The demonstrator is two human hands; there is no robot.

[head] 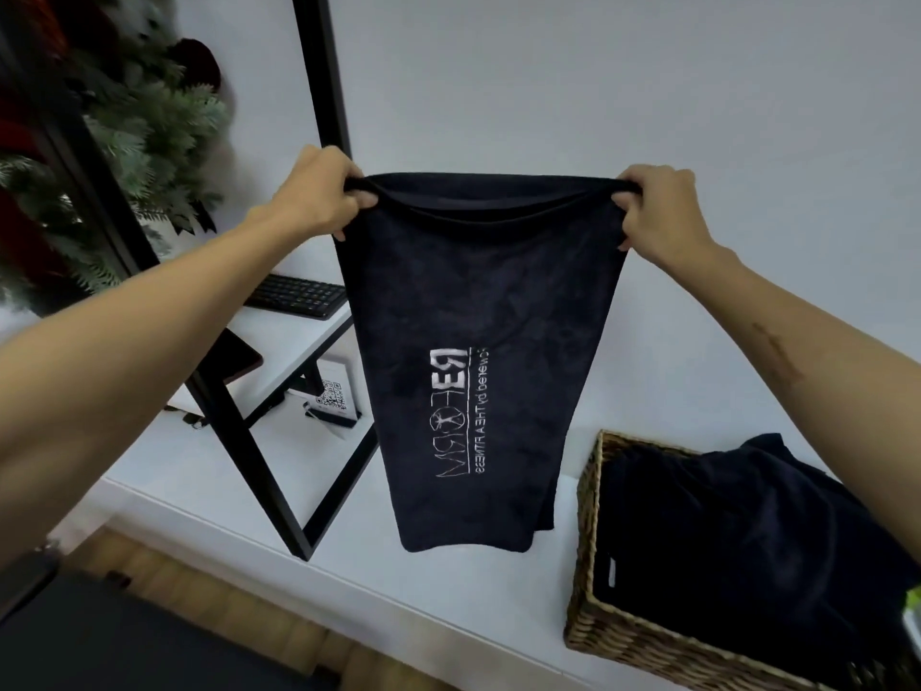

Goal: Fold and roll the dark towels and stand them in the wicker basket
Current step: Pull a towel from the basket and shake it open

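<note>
Wicker basket (588,556) cut off at right — contents perhaps towels.

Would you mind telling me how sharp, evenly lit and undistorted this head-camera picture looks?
Head view: soft, even light with no glare; the black printed towel held up by the left hand and right hand is fairly sharp; the green artificial fir branches at the left edge are blurred; wide-angle bending slants the black metal frame and the woven wicker basket.
</note>
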